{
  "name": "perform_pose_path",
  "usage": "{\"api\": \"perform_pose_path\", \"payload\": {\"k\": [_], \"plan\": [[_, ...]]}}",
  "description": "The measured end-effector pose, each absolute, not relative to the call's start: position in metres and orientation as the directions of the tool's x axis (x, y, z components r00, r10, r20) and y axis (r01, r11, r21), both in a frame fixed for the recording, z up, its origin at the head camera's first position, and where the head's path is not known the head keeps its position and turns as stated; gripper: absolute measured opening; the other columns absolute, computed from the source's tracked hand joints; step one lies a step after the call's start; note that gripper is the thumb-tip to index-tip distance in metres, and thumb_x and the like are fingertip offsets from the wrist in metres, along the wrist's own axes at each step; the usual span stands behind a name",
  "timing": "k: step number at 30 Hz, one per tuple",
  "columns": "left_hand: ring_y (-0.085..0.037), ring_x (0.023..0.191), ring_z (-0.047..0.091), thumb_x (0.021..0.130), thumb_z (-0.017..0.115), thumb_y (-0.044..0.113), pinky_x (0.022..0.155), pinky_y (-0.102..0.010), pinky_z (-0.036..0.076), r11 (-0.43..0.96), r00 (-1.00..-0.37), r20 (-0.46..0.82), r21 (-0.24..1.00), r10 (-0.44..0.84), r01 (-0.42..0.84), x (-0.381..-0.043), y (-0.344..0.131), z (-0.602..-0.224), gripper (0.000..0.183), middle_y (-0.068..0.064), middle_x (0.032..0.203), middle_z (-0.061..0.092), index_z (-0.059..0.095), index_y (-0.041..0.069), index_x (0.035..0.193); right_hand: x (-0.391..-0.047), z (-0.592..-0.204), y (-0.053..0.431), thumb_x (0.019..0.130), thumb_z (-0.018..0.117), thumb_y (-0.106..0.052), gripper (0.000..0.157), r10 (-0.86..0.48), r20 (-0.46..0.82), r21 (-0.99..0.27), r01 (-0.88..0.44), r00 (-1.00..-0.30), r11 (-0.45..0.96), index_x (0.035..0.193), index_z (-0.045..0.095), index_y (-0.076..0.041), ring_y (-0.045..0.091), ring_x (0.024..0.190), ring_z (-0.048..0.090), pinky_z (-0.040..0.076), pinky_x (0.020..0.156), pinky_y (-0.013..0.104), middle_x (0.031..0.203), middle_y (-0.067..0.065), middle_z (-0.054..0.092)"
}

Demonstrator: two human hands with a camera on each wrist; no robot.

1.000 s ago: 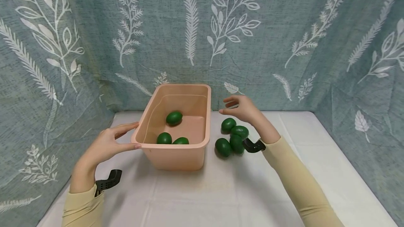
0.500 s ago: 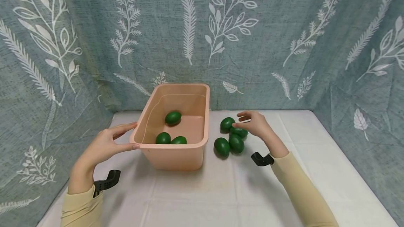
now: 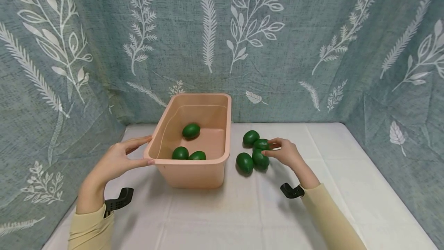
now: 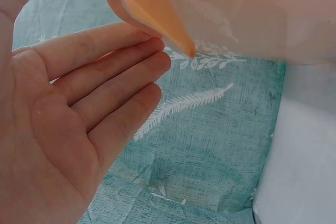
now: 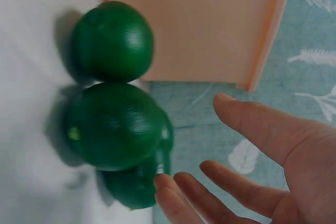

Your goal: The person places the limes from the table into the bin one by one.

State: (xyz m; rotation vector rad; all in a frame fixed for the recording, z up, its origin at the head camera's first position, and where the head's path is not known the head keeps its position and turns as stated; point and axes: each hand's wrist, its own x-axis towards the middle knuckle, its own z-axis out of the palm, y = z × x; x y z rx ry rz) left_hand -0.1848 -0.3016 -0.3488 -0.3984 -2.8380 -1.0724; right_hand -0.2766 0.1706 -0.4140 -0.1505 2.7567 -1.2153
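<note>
Peach plastic bin (image 3: 194,174), just left of centre in the head view, on white cloth (image 3: 215,219); three green fruits (image 3: 191,130) inside, one resting deeper in, two at 6 o'clock, partly hidden by the near wall; four loose green fruits (image 3: 244,164) bunched on the cloth at 3 o'clock from the bin. Left hand (image 3: 116,160) between 8 and 9 o'clock of the bin, thumb and fingertips at its rim; left wrist view adds what the head view hides: the palm, with four fingers straight and side by side, uncurled. Right hand (image 3: 286,152) at 3 o'clock of the loose bunch; from the head camera its thumb overlaps the fruit at 4 o'clock; right wrist view instead shows the thumb set apart from the fruit, fingers lightly bent, nothing pinched; whether a fingertip touches fruit, cannot tell. That view alone gives a pale spot (image 5: 74,133) on one fruit; leaf-printed curtain (image 3: 277,84) behind, at 12 o'clock.
</note>
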Motion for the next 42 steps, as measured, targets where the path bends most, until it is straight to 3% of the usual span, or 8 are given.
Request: {"api": "perform_pose_path", "payload": {"k": [18, 29, 42], "plan": [[-0.036, 0.133, 0.041, 0.077, 0.077, 0.043, 0.106, -0.052, 0.040, 0.722, -0.960, 0.180, 0.633, 0.214, 0.280, -0.185, -0.302, -0.349, 0.074, -0.006, 0.142, 0.049, 0.050, 0.015, 0.140, -0.274, -0.452, 0.170, 0.081, 0.075, -0.035, 0.060, -0.128, -0.094, -0.763, -0.012, -0.987, 0.647, 0.129, 0.056, -0.004, 0.034, 0.112, 0.058, 0.054, 0.091, 0.045, 0.122, 0.017, 0.062], [-0.037, 0.133, 0.040, 0.078, 0.077, 0.042, 0.106, -0.054, 0.040, 0.714, -0.959, 0.177, 0.641, 0.220, 0.282, -0.186, -0.303, -0.349, 0.074, -0.007, 0.143, 0.048, 0.050, 0.013, 0.140, -0.276, -0.458, 0.162, 0.078, 0.077, -0.035, 0.067, -0.125, -0.114, -0.738, 0.000, -0.986, 0.675, 0.130, 0.053, -0.001, 0.034, 0.110, 0.059, 0.055, 0.087, 0.045, 0.122, 0.021, 0.060], [-0.037, 0.133, 0.040, 0.078, 0.077, 0.041, 0.106, -0.054, 0.040, 0.715, -0.957, 0.183, 0.636, 0.225, 0.290, -0.184, -0.301, -0.348, 0.072, -0.008, 0.143, 0.048, 0.050, 0.014, 0.139, -0.279, -0.461, 0.161, 0.076, 0.079, -0.032, 0.064, -0.102, -0.117, -0.743, 0.019, -0.988, 0.669, 0.127, 0.056, -0.002, 0.032, 0.106, 0.061, 0.056, 0.084, 0.043, 0.118, 0.020, 0.062]]}}
